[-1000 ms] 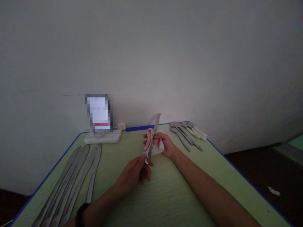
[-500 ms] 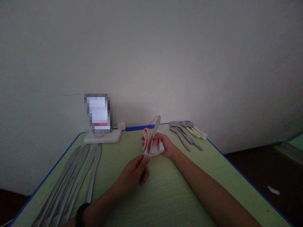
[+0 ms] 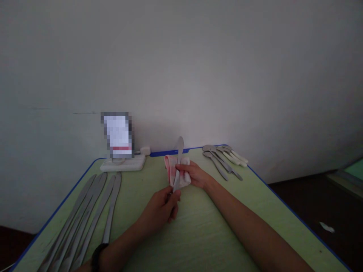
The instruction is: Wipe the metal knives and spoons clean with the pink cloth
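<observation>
Over the middle of the table, my left hand (image 3: 166, 204) is closed around the lower end of a metal table knife (image 3: 180, 151), whose blade points up and away. A folded pink and white cloth (image 3: 171, 172) lies behind the knife, held by my right hand (image 3: 195, 173). The right thumb presses on the knife against the cloth; the other right fingers are hidden behind the cloth. Several more table knives (image 3: 96, 211) lie side by side on the left of the table, near my left forearm.
Spoons (image 3: 217, 160) and white-handled cutlery (image 3: 234, 158) lie at the back right. A phone with a blurred screen (image 3: 117, 134) stands on a white base (image 3: 123, 163) at the back left, beside a white plug (image 3: 145, 151). The green table (image 3: 198, 234) has a blue edge and meets the wall.
The knife has turned more upright, its tip shifting left. The cloth has moved slightly left and opened flatter behind the blade, and the right thumb now lies across the knife.
</observation>
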A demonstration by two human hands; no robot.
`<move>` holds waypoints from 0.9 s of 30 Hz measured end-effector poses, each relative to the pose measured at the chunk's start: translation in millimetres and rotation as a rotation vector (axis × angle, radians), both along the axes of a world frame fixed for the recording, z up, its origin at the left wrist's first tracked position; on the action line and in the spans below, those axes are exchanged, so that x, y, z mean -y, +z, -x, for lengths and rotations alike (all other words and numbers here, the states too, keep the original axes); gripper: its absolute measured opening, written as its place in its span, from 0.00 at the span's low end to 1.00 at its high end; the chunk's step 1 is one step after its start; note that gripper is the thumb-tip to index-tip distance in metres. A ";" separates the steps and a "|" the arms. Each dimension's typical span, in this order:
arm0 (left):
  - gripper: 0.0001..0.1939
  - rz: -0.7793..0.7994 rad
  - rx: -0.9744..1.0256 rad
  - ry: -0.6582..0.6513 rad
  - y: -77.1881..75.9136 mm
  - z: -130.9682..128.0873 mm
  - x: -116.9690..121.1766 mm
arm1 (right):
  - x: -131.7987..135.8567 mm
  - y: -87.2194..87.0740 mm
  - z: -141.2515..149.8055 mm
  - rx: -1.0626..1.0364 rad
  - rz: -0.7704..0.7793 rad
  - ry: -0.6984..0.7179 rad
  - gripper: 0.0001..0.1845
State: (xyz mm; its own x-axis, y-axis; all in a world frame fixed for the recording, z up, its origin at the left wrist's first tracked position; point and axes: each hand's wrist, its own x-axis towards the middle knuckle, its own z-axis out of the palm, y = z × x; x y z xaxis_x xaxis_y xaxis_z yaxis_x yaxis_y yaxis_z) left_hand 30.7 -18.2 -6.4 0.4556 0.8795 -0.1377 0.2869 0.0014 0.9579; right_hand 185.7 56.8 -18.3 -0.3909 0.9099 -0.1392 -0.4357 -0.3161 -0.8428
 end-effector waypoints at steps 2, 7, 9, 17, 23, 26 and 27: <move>0.17 0.007 0.023 -0.007 -1.9 0.9 0.4 | 0.8 1.6 1.1 -0.008 -0.016 0.001 0.12; 0.16 -0.006 0.000 0.020 -2.6 0.9 1.2 | 4.0 7.7 3.9 -0.011 -0.036 0.002 0.14; 0.15 -0.025 -0.016 0.045 -1.7 0.3 1.3 | 4.4 8.6 4.2 -0.014 -0.032 -0.007 0.15; 0.19 0.037 -0.053 0.129 -3.5 0.4 -1.6 | 6.5 10.0 -2.2 0.008 -0.055 0.100 0.16; 0.23 0.052 -0.043 0.113 -2.1 -0.4 -1.8 | 7.3 10.7 -2.1 0.003 -0.043 0.111 0.16; 0.26 0.086 -0.001 0.126 -0.7 -0.9 -0.7 | 6.4 8.7 -1.6 0.003 -0.037 0.086 0.16; 0.27 0.098 0.018 0.130 -0.5 -0.9 -0.4 | 6.2 8.1 -1.6 0.005 -0.040 0.077 0.16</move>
State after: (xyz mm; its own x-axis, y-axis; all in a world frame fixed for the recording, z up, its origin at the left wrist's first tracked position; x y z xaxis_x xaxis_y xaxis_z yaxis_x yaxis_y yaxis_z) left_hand 31.6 -17.8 -6.9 0.3424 0.9137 -0.2189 0.2611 0.1313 0.9563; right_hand 187.3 50.6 -10.2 -0.4589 0.8822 -0.1056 -0.4070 -0.3144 -0.8576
